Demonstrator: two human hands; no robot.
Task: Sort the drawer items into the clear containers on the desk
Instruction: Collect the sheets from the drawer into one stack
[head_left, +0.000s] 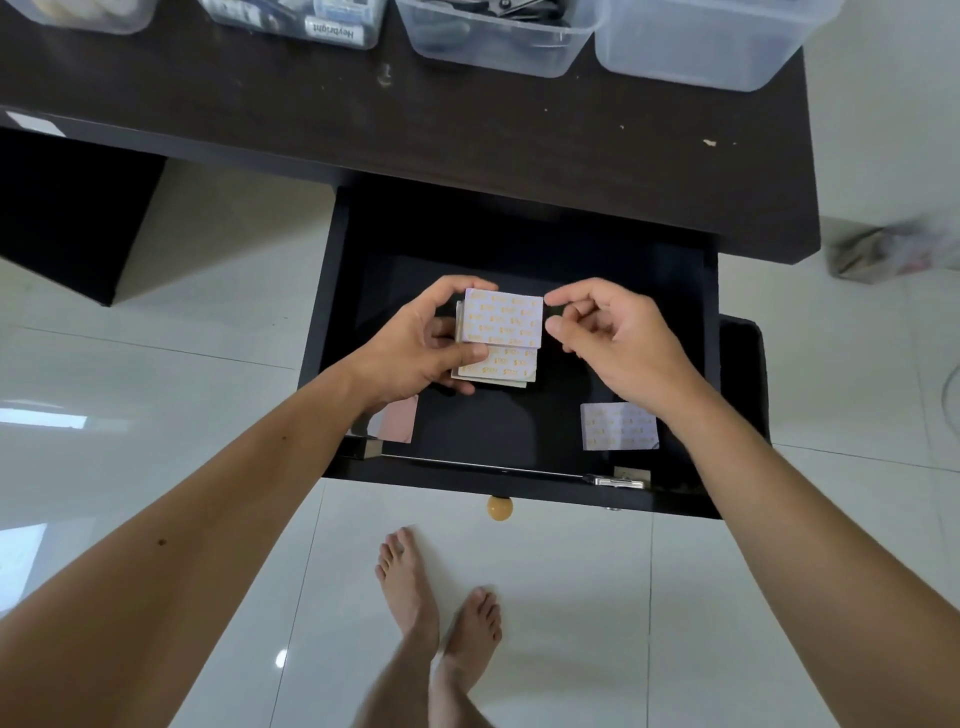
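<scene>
Left hand (421, 348): closed around a stack of patterned cards (501, 332), held over the open drawer (519, 415).
Right hand (618, 338): empty, fingers curled loosely, just at 3 o'clock of the stack, not clearly touching.
Loose card (619, 427): flat on the drawer floor at 5 o'clock, nearer the right hand, long axis left-right.
Pink card (397, 420): 7 o'clock, under the left wrist.
Clear containers (696, 47): on the tabletop (467, 130) at 12 o'clock.
Writing: "Heybright" on a box (332, 31); card print is too small to read.
</scene>
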